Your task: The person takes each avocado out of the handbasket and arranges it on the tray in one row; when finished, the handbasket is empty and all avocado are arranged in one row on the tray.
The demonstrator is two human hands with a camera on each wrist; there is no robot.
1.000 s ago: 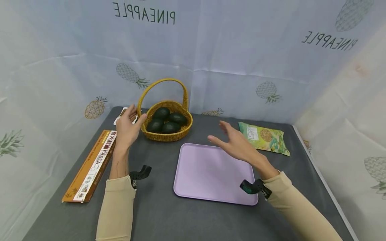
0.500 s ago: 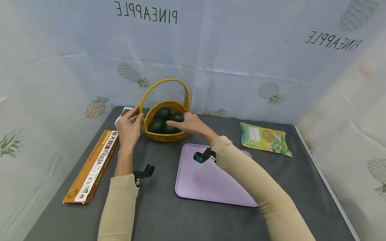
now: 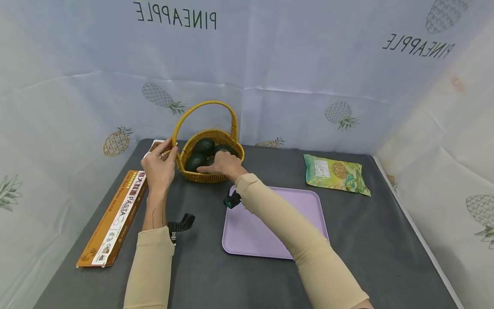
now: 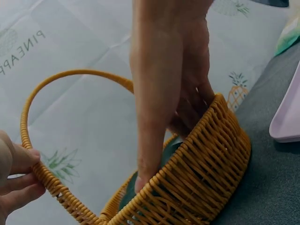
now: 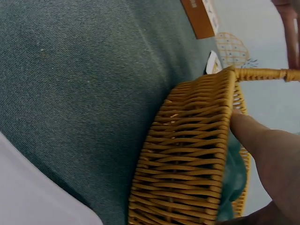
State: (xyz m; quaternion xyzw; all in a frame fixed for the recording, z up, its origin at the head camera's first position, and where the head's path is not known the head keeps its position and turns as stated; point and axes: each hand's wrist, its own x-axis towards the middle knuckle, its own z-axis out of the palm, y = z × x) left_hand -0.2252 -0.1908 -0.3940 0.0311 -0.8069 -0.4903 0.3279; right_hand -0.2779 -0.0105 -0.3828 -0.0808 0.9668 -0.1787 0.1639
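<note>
Avocados [image 3: 203, 146], dark green: inside the wicker basket [image 3: 204, 177], far side, left of centre; partly covered by the right hand [image 3: 223, 165], so I cannot count them all. Right hand: over the basket, thumb dipping inside; its fingertips are hidden, and I cannot tell whether it grips a fruit. Left hand [image 3: 159, 169]: pinching the left side of the handle [image 3: 208, 102]. Lilac tray [image 3: 252, 236]: nearer, to the right, partly hidden from me by the right sleeve [image 3: 295, 234].

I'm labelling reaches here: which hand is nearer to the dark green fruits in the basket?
Right. The right hand reaches down into the basket among the dark green fruits; the left hand is outside it, holding the handle.
</note>
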